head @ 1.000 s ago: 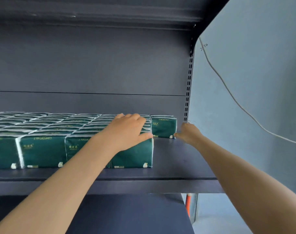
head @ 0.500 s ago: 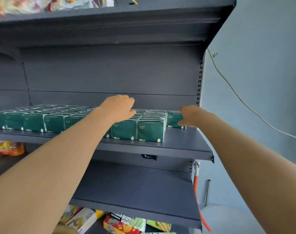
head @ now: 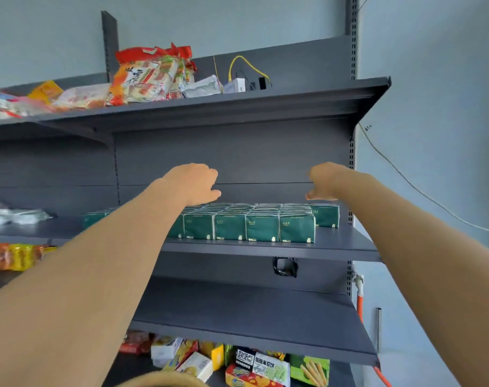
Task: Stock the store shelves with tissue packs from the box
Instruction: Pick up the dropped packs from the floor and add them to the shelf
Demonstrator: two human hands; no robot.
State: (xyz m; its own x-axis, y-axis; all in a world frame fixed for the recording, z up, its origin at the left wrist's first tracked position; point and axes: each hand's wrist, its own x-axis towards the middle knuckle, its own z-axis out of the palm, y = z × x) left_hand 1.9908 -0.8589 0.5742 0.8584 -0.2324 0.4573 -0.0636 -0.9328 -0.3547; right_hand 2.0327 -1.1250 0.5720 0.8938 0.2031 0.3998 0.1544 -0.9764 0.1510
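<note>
While both arms reach over the shelf, my left hand and right hand hover just above the packs, fingers loosely curled, holding nothing. The packs stand in rows on this shelf, printed faces toward me. The block's long axis runs left to right along the shelf. An end pack sits set back at the right.

Dark green tissue packs with white edges stand upright in tight rows on the middle shelf, at the centre of the frame, fronts facing out. A lone pack sits further back, just right of the block, near the shelf's right upright.
</note>
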